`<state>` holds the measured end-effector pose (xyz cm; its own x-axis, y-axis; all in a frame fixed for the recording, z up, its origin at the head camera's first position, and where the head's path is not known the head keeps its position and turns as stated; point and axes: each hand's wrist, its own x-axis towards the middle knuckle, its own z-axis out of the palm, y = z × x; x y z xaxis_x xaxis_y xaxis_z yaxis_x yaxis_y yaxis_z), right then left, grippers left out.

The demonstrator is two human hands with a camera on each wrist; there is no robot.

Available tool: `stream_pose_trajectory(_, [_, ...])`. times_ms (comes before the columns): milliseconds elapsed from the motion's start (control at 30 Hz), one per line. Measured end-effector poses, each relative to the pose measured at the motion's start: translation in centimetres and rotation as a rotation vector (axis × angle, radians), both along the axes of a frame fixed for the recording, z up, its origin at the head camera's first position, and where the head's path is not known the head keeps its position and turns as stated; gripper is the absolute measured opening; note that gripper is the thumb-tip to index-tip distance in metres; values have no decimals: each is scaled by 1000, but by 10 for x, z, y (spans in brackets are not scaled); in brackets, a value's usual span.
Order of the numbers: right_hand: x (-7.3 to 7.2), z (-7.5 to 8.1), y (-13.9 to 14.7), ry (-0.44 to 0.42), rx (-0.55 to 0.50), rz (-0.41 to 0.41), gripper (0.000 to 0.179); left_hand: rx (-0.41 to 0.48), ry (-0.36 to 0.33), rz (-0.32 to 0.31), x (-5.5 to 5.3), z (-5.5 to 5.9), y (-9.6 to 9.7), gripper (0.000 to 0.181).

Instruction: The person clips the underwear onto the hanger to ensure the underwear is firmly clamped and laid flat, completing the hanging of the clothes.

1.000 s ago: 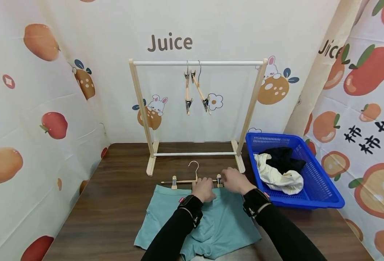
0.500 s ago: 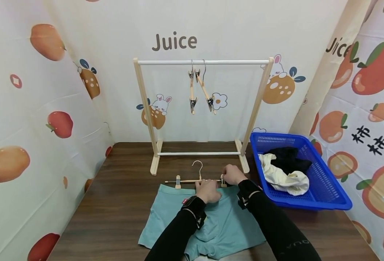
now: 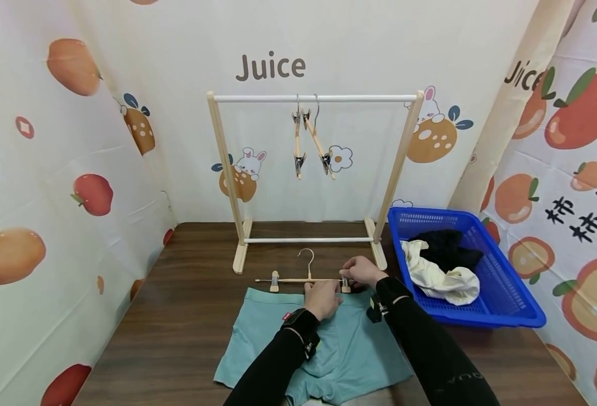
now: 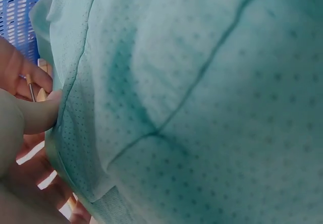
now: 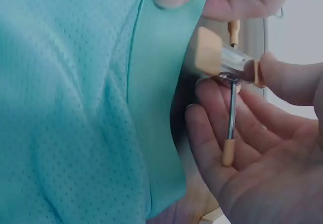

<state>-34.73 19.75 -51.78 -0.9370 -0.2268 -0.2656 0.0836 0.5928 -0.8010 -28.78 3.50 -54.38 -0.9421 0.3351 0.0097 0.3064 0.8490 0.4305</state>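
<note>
Teal boxer briefs lie flat on the brown table, waistband toward the rack. A wooden clip hanger lies just beyond the waistband, its hook pointing away. My left hand pinches the middle of the waistband, thumb on top and fingers beneath, as the left wrist view shows. My right hand holds the hanger's right clip: thumb against the clip's end, fingers behind the bar. That clip sits beside the waistband edge. The left clip lies untouched near the waistband.
A wooden rack with a white top rail stands at the back. Two clip hangers hang from it. On the right, a blue basket contains black cloth and cream cloth. Printed fabric surrounds the table.
My right hand's fingers have shifted onto the hanger's right clip. My left hand keeps its place at the waistband. The head view has swung slightly to the left.
</note>
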Motion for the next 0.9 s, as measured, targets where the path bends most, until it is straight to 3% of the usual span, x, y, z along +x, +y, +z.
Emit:
stream_pose_trajectory(100, [0, -1, 1, -40, 15, 33, 31, 10, 7, -13, 0, -2, 0, 11])
stream_pose_trajectory(267, [0, 4, 1, -5, 62, 83, 24, 34, 18, -11, 1, -1, 0, 11])
stream_pose_trajectory(700, [3, -7, -4, 71, 41, -73, 11, 70, 14, 25, 1, -5, 2, 11])
stream_pose_trajectory(900, [2, -13, -4, 81, -8, -76, 8, 81, 26, 33, 0, -7, 2, 9])
